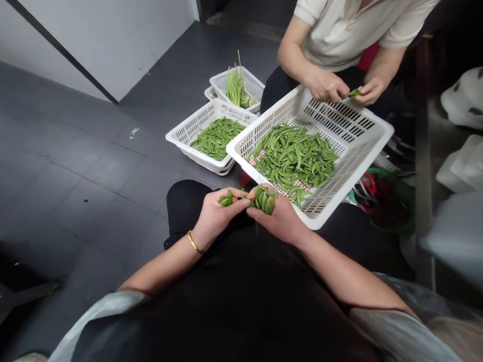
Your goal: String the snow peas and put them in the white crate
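Observation:
Green pea pods [265, 199] are bunched in my right hand [282, 218], whose fingers wrap round them. My left hand [219, 212], with a gold bangle at the wrist, is closed on a few more pea pods [226, 198]. Its thumb and forefinger pinch at the tips of my right fingers; what lies exactly in that pinch is too small to make out. Just beyond my hands, a large white perforated basket [245, 173] rests tilted near my lap, with a heap of pea pods [295, 154] in it.
A co-worker [345, 46] sits opposite, both hands on a small green pod [354, 93] over the large basket's far rim. To its left, a smaller white basket [179, 137] holds pods; behind stands another basket [254, 84] with long green stalks [236, 86]. White containers [469, 166] are at right.

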A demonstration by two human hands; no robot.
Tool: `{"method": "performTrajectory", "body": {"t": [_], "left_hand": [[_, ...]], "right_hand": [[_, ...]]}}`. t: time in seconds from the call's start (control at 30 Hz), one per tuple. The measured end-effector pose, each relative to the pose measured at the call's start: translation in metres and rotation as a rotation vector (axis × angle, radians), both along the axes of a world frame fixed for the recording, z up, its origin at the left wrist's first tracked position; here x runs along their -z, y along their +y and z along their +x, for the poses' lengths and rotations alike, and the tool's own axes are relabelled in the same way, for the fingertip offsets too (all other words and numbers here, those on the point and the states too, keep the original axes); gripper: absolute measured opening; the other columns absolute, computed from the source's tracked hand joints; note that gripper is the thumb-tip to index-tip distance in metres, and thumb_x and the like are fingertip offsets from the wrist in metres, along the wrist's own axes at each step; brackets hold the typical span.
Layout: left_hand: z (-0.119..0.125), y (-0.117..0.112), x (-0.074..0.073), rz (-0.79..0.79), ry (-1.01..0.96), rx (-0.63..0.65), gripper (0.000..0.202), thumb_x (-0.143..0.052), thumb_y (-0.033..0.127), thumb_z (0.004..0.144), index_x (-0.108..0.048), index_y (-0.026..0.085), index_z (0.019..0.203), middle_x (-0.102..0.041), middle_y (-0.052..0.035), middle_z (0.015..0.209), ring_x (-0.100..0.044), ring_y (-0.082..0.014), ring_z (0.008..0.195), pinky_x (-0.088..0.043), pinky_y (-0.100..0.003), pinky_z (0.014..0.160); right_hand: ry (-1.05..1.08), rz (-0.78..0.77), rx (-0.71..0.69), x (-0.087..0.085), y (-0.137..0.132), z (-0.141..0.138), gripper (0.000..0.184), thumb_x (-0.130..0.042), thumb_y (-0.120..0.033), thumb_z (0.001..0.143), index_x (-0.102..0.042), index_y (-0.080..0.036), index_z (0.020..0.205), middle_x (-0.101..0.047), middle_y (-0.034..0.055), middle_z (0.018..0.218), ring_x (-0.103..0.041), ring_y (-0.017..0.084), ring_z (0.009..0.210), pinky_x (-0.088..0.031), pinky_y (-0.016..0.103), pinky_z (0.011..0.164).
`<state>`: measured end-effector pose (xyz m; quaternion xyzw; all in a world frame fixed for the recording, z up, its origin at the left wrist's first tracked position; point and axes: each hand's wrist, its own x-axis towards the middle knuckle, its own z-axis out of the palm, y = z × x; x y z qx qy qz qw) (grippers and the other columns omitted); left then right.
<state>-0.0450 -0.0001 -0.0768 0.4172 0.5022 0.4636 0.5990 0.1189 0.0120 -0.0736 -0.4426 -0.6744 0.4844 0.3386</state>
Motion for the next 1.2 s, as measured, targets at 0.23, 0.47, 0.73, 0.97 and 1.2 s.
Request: {"method": "performTrajectory", "body": {"t": [0.23, 0.47, 0.73, 0.97, 1.2], "left_hand": [[-0.021, 0.004, -0.002, 0.08, -0.121, -0.207, 0.015, -0.074, 0.025, 0.069, -0.068, 0.015, 0.079, -0.044, 0.0057, 0.047, -0.032, -0.0042, 0.04, -0.024, -0.019, 0.038], [-0.016, 0.007, 0.0, 0.136, -0.091, -0.276, 0.019, -0.074, 0.025, 0.069, -0.057, 0.017, 0.069, -0.042, 0.0068, 0.047, -0.035, -0.0049, 0.04, -0.025, -0.019, 0.038], [-0.009, -0.003, 0.001, -0.014, -0.239, -0.097, 0.023, -0.069, 0.032, 0.075, -0.053, 0.016, 0.078, -0.044, 0.007, 0.049, -0.03, -0.0028, 0.036, -0.021, -0.017, 0.036], [-0.015, -0.001, 0.002, -0.076, -0.289, -0.031, 0.025, -0.068, 0.034, 0.076, -0.052, 0.015, 0.074, -0.037, 0.0085, 0.042, -0.026, -0.0024, 0.034, -0.018, -0.017, 0.036], [-0.01, -0.004, 0.004, -0.201, -0.279, 0.084, 0.03, -0.069, 0.041, 0.073, -0.054, 0.014, 0.072, -0.037, 0.0077, 0.042, -0.026, -0.0027, 0.034, -0.016, -0.016, 0.035]], "right_hand": [[0.031, -0.141, -0.092, 0.008, 0.001, 0.022, 0.015, -0.055, -0.03, 0.084, -0.055, -0.018, 0.093, -0.063, 0.0047, 0.09, -0.058, 0.011, 0.057, -0.05, 0.027, 0.055], [-0.239, 0.425, -0.082, 0.0, -0.011, 0.01, 0.027, -0.064, -0.034, 0.081, -0.053, -0.02, 0.102, -0.061, 0.0077, 0.093, -0.059, 0.021, 0.088, -0.05, 0.034, 0.074], [-0.176, 0.338, -0.029, 0.0, -0.008, -0.008, 0.011, -0.061, -0.027, 0.082, -0.056, -0.02, 0.088, -0.063, 0.0018, 0.078, -0.06, 0.014, 0.07, -0.048, 0.025, 0.065], [-0.037, 0.221, -0.029, -0.008, -0.005, 0.01, 0.015, -0.064, -0.028, 0.08, -0.061, -0.02, 0.091, -0.063, 0.0011, 0.076, -0.059, 0.013, 0.066, -0.047, 0.026, 0.063], [-0.077, 0.36, -0.235, -0.016, -0.006, 0.008, 0.006, -0.055, -0.022, 0.083, -0.06, -0.019, 0.081, -0.059, 0.001, 0.069, -0.053, 0.011, 0.059, -0.041, 0.023, 0.056]]}}
